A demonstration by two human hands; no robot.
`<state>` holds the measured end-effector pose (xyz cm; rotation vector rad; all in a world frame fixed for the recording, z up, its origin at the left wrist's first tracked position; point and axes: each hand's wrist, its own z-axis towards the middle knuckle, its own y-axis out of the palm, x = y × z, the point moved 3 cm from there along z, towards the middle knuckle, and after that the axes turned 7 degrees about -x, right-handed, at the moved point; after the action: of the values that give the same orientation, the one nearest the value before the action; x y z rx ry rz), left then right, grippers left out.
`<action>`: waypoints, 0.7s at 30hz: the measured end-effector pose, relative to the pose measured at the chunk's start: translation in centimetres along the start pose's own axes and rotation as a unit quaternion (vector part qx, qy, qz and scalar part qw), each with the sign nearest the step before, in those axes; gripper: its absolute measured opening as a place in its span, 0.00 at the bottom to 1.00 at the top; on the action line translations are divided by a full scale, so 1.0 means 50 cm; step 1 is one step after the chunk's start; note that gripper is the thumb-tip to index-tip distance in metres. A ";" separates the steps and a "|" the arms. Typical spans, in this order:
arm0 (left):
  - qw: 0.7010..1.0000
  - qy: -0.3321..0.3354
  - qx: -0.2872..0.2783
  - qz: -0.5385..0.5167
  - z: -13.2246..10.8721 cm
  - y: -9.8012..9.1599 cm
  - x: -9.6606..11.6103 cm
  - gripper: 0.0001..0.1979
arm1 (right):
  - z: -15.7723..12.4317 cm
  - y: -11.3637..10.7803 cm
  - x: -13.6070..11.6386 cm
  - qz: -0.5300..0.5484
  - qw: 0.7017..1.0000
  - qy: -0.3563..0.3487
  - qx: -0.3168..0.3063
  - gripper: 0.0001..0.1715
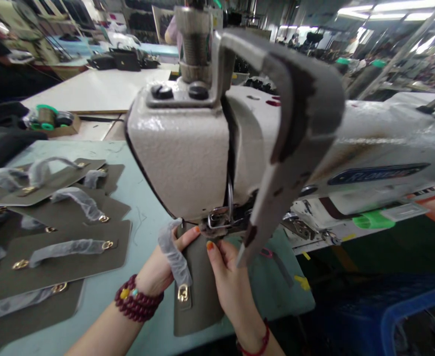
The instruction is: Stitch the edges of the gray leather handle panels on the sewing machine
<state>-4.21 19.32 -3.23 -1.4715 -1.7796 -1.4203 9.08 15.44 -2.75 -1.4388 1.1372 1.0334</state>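
A grey-brown bag panel (201, 296) lies under the head of a sewing machine (180, 163), its far end hidden beneath the presser foot (219, 220). Along its left side runs a bag handle (176, 262) in cloudy plastic wrap, with a gold buckle at the near end. My left hand (161, 264) holds the panel's left side, one orange-nailed digit stretched toward the foot; the handle covers part of this hand. Gripping the right edge is my right hand (228, 269), thumb on top and the other fingers curled and partly hidden.
Several similar panels (102, 257) with wrapped handles overlap on the pale green table (149, 321) at left. A bent metal guard (295, 118) hangs before the machine head. Small scissors (265, 252) lie to the right. A blue bin (384, 316) stands lower right; thread spools (47, 117) sit behind.
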 end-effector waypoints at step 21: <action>0.993 -0.046 -0.099 0.035 0.021 0.000 0.060 0.19 | 0.032 -0.010 0.019 0.046 0.999 0.022 0.010 0.23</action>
<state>-4.94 21.62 -1.19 -1.7094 -1.6611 -1.5524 9.70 16.94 -3.79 -1.4113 1.2526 1.0557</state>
